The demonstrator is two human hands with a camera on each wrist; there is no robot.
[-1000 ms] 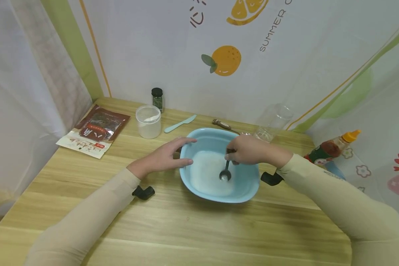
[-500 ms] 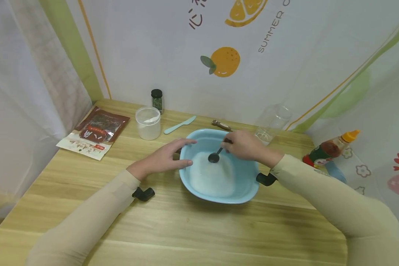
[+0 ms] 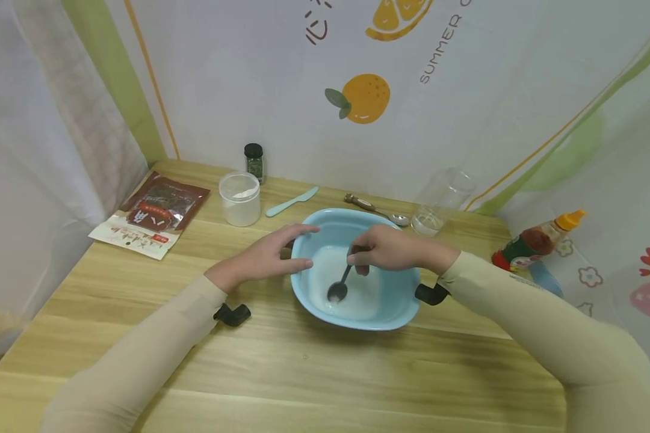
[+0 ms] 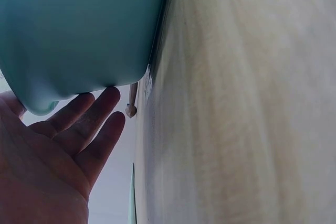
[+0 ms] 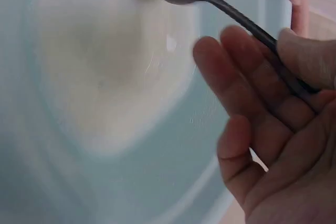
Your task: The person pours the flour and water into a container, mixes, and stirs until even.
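A light-blue basin (image 3: 352,322) stands on the wooden table, with cloudy white liquid (image 3: 365,294) in its bottom. My right hand (image 3: 387,248) reaches over it and pinches the handle of a dark spoon (image 3: 337,291), whose bowl is low at the liquid, left of the middle. The right wrist view shows the thumb laid against the handle. My left hand (image 3: 265,252) holds the basin's left side, thumb and forefinger over the rim. In the left wrist view the other fingers (image 4: 92,121) touch the outer wall from below.
Behind the basin lie a pale green knife (image 3: 292,202) and a metal spoon with a brown handle (image 3: 360,202). A tub of white powder (image 3: 241,204), a small herb jar (image 3: 254,162) and a brown packet (image 3: 157,207) are at left. A glass (image 3: 430,216) and sauce bottle (image 3: 536,240) stand right.
The spoon first moved left and back through the basin, then toward the near side, the right hand going with it. The left hand has stayed at the rim.
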